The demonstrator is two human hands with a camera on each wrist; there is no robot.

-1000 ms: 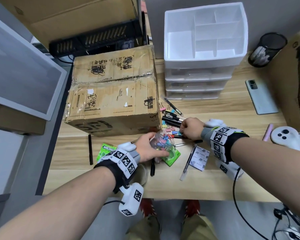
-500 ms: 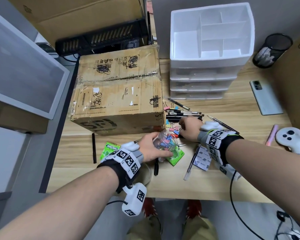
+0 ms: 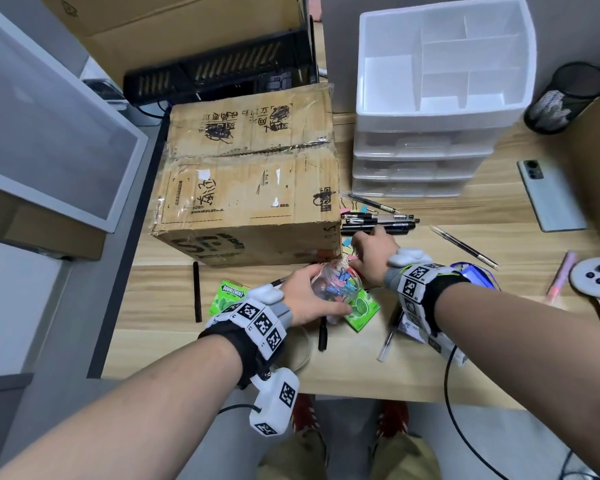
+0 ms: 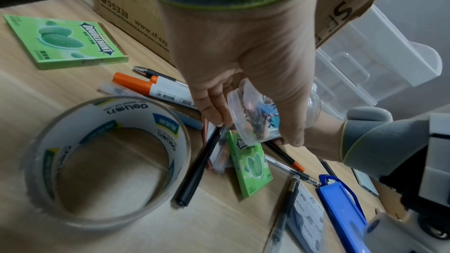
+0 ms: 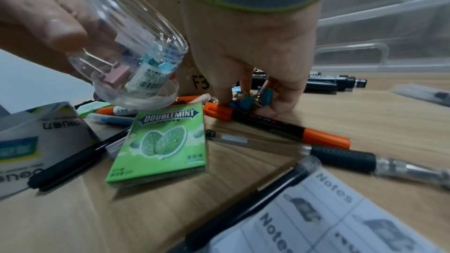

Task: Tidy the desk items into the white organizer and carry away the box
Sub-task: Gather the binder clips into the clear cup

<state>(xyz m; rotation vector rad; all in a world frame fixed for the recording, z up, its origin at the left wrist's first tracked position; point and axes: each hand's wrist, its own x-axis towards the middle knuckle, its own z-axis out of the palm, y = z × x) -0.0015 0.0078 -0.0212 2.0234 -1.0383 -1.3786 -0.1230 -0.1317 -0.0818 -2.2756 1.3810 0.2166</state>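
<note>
My left hand point(image 3: 312, 299) grips a clear plastic jar point(image 3: 338, 287) point(image 4: 253, 116) point(image 5: 131, 49) of coloured binder clips, tilted just above the desk. Beside it my right hand point(image 3: 369, 252) point(image 5: 253, 101) pinches several teal binder clips point(image 5: 252, 98) off the desk, in front of the cardboard box point(image 3: 253, 188). Black pens point(image 3: 378, 221) lie in a row beyond the right hand. The white organizer point(image 3: 440, 109) stands at the back right, its top compartments empty. Two green gum packs point(image 4: 64, 41) point(image 5: 163, 145), orange markers point(image 5: 280, 124) and more pens lie around the hands.
A tape roll point(image 4: 104, 163) sits by the near edge under my left wrist. A notes pad point(image 5: 328, 224), a blue card holder point(image 4: 340, 207), a phone point(image 3: 548, 195), a white controller point(image 3: 596, 282) and a mesh cup point(image 3: 565, 98) are to the right.
My right hand has shifted slightly away from the pens and closed on loose clips. The left hand keeps the jar in about the same spot.
</note>
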